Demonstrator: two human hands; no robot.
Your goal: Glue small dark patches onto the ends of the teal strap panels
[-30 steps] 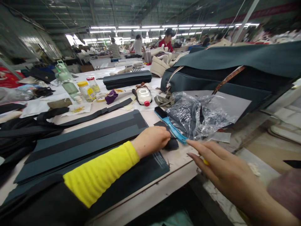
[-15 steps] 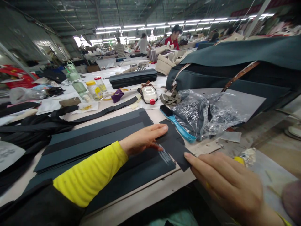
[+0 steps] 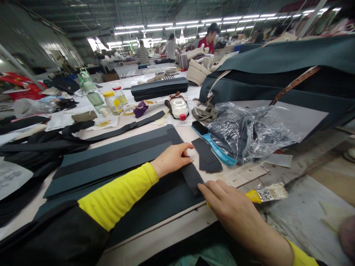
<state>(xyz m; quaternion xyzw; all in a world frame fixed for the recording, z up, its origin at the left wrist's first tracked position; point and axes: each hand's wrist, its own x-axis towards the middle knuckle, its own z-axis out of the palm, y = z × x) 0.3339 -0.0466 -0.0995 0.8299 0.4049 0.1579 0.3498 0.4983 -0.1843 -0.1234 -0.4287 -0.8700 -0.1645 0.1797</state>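
Observation:
A short dark strip (image 3: 192,181) lies across the right end of the large dark green sheet (image 3: 169,201). My left hand (image 3: 173,159) is over the strip's far end, thumb and forefinger apart with a gap between them. At the strip's near end are the fingertips of my right hand (image 3: 230,205). That hand also grips a paintbrush (image 3: 270,193) with a yellow handle, its pale bristles pointing right. Part of the handle is hidden by the hand. Several loose dark pieces (image 3: 206,157) lie just right of the sheet.
A blue-handled brush (image 3: 219,149) lies beside a clear plastic bag (image 3: 244,133). Behind them rises a big dark green pile (image 3: 277,88). Farther back are a white bottle (image 3: 179,107), jars (image 3: 113,102) and a stack of dark panels (image 3: 159,88). Black straps (image 3: 83,142) lie left.
The strip has come down onto the sheet's right end, over the white smear. My right hand has moved left with it, and the paintbrush shows more fully. The loose pieces are uncovered.

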